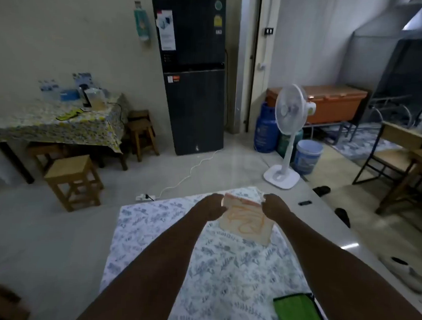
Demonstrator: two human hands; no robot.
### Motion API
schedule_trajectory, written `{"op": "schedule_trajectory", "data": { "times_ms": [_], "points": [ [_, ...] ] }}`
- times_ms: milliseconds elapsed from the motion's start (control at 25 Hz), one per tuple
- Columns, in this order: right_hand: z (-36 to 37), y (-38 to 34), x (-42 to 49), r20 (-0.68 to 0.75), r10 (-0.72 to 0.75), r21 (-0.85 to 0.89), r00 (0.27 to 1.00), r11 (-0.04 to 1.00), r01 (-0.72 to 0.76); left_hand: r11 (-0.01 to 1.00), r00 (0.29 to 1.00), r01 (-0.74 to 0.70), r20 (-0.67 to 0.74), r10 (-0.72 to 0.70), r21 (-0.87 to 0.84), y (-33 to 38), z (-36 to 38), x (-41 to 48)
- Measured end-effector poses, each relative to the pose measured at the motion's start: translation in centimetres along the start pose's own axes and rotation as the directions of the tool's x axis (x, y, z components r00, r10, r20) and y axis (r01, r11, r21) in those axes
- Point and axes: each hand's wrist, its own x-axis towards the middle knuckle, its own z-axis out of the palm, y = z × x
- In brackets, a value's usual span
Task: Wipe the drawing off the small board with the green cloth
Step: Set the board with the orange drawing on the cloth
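Note:
A small white board (247, 223) with orange scribbles and a pink far edge lies near the far end of a table covered in a blue leaf-print cloth (166, 250). My left hand (208, 206) grips the board's far left corner. My right hand (274, 207) grips its far right corner. Both arms are stretched out over the table. The green cloth (297, 313), edged in black, lies flat at the near right of the table, partly under my right forearm.
Beyond the table stand a white pedestal fan (288, 129), a blue bucket (308, 156), gas cylinders and a dark fridge (192, 73). A power strip (145, 196) with a white cable lies on the floor. Wooden stools (72, 179) and a covered side table stand at left.

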Motion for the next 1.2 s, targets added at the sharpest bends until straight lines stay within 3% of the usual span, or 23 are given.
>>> {"op": "schedule_trajectory", "data": {
  "times_ms": [200, 400, 520, 560, 640, 680, 720, 840, 960, 1080, 1200],
  "points": [
    [1.6, 2.8, -0.2, -0.016, 0.074, 0.104, 0.997, 0.992, -0.072, 0.996, 0.994, 0.071, 0.082, -0.067, -0.057, -1.4, 4.5, -0.9],
    [2.9, 4.0, -1.2, -0.090, 0.107, 0.299, 0.990, 0.951, -0.076, 0.990, 0.995, 0.081, 0.066, -0.074, -0.115, -3.6, 6.0, -0.7],
    [3.5, 4.5, -2.1, -0.113, 0.090, 0.450, 0.990, 0.893, -0.030, 0.965, 0.994, 0.107, 0.002, -0.109, -0.241, -5.2, 6.9, -1.9],
    [3.8, 4.5, -2.3, -0.097, 0.121, 0.545, 0.988, 0.837, -0.049, 0.950, 0.990, 0.122, -0.027, -0.135, -0.288, -5.7, 7.3, -2.5],
    [4.4, 4.5, -3.2, 0.038, 0.165, 0.780, 0.986, 0.611, -0.133, 0.905, 0.976, 0.182, -0.043, -0.215, -0.384, -6.8, 8.5, -4.0],
    [5.0, 4.4, -3.7, 0.136, 0.144, 0.841, 0.980, 0.507, -0.191, 0.863, 0.962, 0.237, -0.016, -0.272, -0.447, -7.2, 9.2, -4.8],
    [5.8, 4.2, -4.3, 0.217, 0.102, 0.851, 0.971, 0.467, -0.240, 0.790, 0.941, 0.306, 0.044, -0.336, -0.531, -7.7, 10.1, -6.0],
    [9.1, 3.1, -6.3, 0.331, 0.022, 0.841, 0.943, 0.447, -0.306, 0.317, 0.837, 0.495, 0.347, -0.423, -0.809, -8.4, 13.9, -11.1],
    [13.0, 1.8, -8.2, 0.397, 0.069, 0.813, 0.915, 0.437, -0.385, 0.026, 0.798, 0.475, 0.419, -0.433, -0.879, -9.3, 17.9, -16.2],
    [16.4, 0.8, -9.9, 0.403, 0.181, 0.762, 0.897, 0.477, -0.438, -0.060, 0.771, 0.420, 0.390, -0.503, -0.906, -9.6, 20.7, -19.0],
    [18.3, 0.6, -11.1, 0.248, 0.243, 0.687, 0.938, 0.638, -0.347, -0.039, 0.721, 0.425, 0.365, -0.589, -0.904, -9.4, 22.0, -19.6]
  ]
}}
